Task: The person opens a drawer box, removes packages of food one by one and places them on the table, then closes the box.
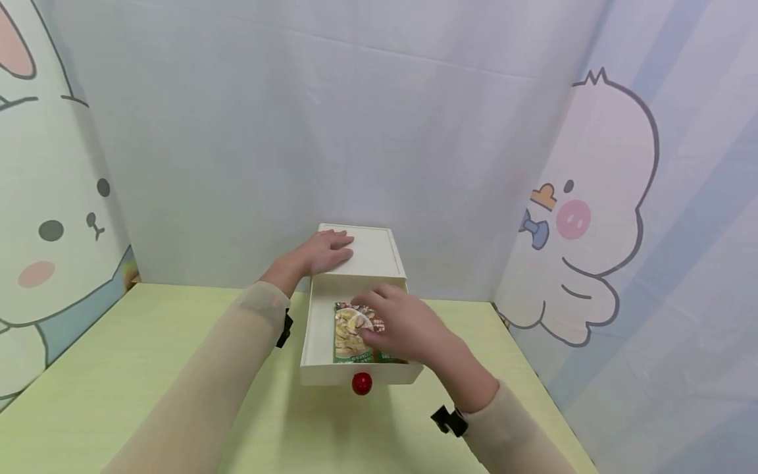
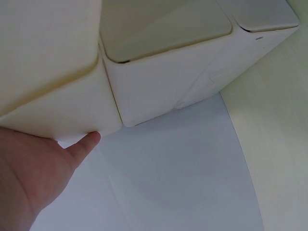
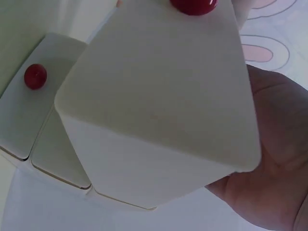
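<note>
A white drawer cabinet point(image 1: 370, 250) stands against the back curtain, its top drawer point(image 1: 320, 336) pulled out. My left hand point(image 1: 316, 255) rests on the cabinet top with fingers spread; in the left wrist view that hand point(image 2: 38, 168) lies along the cabinet's edge. Inside the drawer lies a packet point(image 1: 349, 332) with a food picture and a green lower edge. Over the packet's right part is my right hand point(image 1: 408, 326), fingers loosely bent; whether they touch it cannot be told. In the right wrist view the drawer front point(image 3: 159, 82) hides the fingers of my right hand point(image 3: 276, 159).
A red knob point(image 1: 362, 383) sticks out from the open drawer's front. Lower down, another drawer front point(image 3: 53, 57) with its own red knob point(image 3: 35, 76) is closed. The pale yellow-green table point(image 1: 177, 329) extends on both sides, with curtains point(image 1: 237, 131) behind and beside it.
</note>
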A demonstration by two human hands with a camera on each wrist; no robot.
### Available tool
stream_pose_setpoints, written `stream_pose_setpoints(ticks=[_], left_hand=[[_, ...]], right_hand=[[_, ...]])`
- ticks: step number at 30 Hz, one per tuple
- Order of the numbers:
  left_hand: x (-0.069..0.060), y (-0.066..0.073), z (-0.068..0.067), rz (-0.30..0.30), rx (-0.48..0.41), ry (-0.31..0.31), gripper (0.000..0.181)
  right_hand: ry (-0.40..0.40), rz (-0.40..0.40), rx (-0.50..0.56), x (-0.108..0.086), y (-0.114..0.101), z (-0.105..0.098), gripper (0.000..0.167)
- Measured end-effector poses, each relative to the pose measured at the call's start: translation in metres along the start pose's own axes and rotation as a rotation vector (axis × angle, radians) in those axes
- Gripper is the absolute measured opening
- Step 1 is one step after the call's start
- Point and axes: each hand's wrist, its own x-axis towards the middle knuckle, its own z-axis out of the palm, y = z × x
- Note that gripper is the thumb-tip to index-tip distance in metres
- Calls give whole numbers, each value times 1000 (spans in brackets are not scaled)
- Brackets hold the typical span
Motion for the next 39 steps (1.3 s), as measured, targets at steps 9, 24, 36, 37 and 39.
stream_pose_setpoints(ticks=[9,24,36,37,39], left_hand=[[-1,-1,-1,7,1,0,62],[-2,1,-1,-3,-1,1,62],[-3,1,0,-2,11,-2,63],[-3,1,0,1,12,-3,63],[-3,2,0,0,4,-5,63]], right_hand=[[-343,70,8,18,10,7,71],[-381,-15,-47,24,9,15,43],[-279,-126,-75,18,13,16,20],[-265,-129,-80,17,12,16,19],[-237,-133,-98,16,11,15,16]])
